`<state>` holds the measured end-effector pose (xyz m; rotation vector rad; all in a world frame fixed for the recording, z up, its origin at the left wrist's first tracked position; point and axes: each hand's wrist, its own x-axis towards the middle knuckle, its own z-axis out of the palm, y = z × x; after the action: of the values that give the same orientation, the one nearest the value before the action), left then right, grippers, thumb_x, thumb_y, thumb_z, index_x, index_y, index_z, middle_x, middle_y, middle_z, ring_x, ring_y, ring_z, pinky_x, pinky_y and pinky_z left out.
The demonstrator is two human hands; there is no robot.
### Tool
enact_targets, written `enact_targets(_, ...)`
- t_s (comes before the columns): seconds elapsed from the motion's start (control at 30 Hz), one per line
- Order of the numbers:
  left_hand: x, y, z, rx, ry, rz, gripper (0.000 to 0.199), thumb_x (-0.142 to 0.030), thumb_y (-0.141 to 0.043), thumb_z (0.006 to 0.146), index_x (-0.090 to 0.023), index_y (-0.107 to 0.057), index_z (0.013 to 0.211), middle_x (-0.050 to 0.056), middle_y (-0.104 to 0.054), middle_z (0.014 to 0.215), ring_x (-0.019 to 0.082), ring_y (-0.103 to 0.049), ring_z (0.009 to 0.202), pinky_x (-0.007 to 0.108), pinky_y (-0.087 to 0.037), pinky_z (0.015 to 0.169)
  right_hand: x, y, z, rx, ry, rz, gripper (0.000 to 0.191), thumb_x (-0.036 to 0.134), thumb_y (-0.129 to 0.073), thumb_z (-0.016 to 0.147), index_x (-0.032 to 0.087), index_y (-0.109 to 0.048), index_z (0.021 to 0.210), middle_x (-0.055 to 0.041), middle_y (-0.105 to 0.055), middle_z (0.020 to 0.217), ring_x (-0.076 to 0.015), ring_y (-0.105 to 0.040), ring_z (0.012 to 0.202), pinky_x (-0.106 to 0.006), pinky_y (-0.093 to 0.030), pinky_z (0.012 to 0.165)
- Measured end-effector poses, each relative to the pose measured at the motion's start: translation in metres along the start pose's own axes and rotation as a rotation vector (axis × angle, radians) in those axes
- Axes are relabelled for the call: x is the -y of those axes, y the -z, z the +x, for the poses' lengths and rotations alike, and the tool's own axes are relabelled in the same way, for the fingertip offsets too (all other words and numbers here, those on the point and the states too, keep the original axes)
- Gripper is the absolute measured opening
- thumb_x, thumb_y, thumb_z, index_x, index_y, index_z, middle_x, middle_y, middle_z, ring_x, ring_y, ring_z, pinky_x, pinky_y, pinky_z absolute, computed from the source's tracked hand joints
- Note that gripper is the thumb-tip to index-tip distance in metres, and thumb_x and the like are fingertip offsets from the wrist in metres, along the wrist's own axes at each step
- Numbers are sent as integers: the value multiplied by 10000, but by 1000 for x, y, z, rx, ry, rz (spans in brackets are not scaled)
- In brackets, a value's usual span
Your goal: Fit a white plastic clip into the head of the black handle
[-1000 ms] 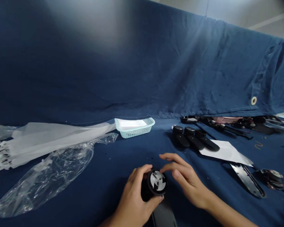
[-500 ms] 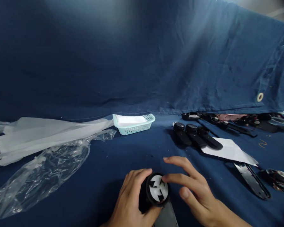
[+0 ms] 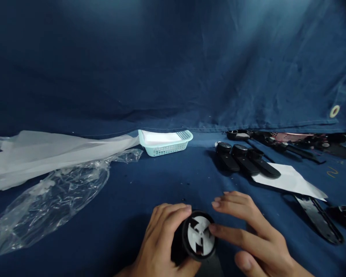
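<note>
My left hand (image 3: 161,240) is wrapped round the round head of a black handheld device, near the bottom middle. A white disc (image 3: 201,239) with dark cutouts lies inside the head's black rim and faces up. Below the head, the device's flat dark body (image 3: 211,266) runs off toward the lower edge, partly hidden by my hand. My right hand (image 3: 256,240) is on the right of it with fingers apart and holding nothing. Its index fingertip is at the disc's right edge, seemingly touching it.
Three black round-headed devices (image 3: 238,158) lie side by side at right, near white paper (image 3: 291,181) and a long black shell (image 3: 320,219). A light blue basket (image 3: 168,149) stands at the back. Clear plastic (image 3: 72,200) and white sheeting (image 3: 60,150) cover the left.
The view has shifted slightly. Both hands and the device sit a little further right in it. My right index finger stays by the disc, while its other fingers have shifted.
</note>
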<state>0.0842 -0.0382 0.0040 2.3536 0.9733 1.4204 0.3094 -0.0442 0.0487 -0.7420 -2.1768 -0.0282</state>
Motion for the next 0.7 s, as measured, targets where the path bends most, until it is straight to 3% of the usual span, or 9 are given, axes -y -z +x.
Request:
enact_targets(0.17, 3, -1, 0, -10, -50, 20, 659, -111, -692, 711, -215, -415, 1300, 92, -633, 1146, 238, -594, 1051, 400, -494, 914, 5, 4, -3, 21, 1, -1, 353, 456, -472, 963, 347, -633, 1258, -88, -724, 1104, -313, -698, 1004, -510, -551, 941)
enact_targets(0.33, 6, 1, -2, -4, -103, 44, 682, -168, -715, 711, -214, -406, 1318, 102, -637, 1164, 250, -608, 1052, 437, -457, 952, 7, 5, -3, 55, 18, -32, 340, 429, -543, 936, 378, -630, 1260, -66, -740, 1055, -303, -705, 992, -474, -571, 941)
enact_targets(0.43, 7, 2, -4, 3, -105, 53, 657, -223, -729, 736, -216, -416, 1314, 109, -646, 1166, 261, -613, 1065, 457, -439, 976, 5, -6, -6, 6, 24, -33, 334, 454, -551, 928, 392, -642, 1244, -61, -738, 1052, -300, -695, 1004, -466, -564, 952)
enact_targets(0.57, 10, 3, -5, 15, -118, 62, 688, -245, -746, 729, -231, -412, 1330, 107, -663, 1161, 269, -627, 1056, 464, -450, 970, 1, -26, -12, -134, 62, -80, 367, 486, -380, 991, 395, -652, 1221, -55, -727, 1068, -277, -670, 1035, -492, -485, 1025)
enact_targets(0.7, 12, 3, -4, -3, -139, 58, 721, -269, -759, 726, -242, -404, 1353, 104, -668, 1158, 270, -633, 1041, 455, -469, 949, -1, -30, -13, -88, 65, -89, 386, 464, -358, 1003, 357, -669, 1204, -68, -704, 1146, -280, -622, 1130, -494, -401, 1085)
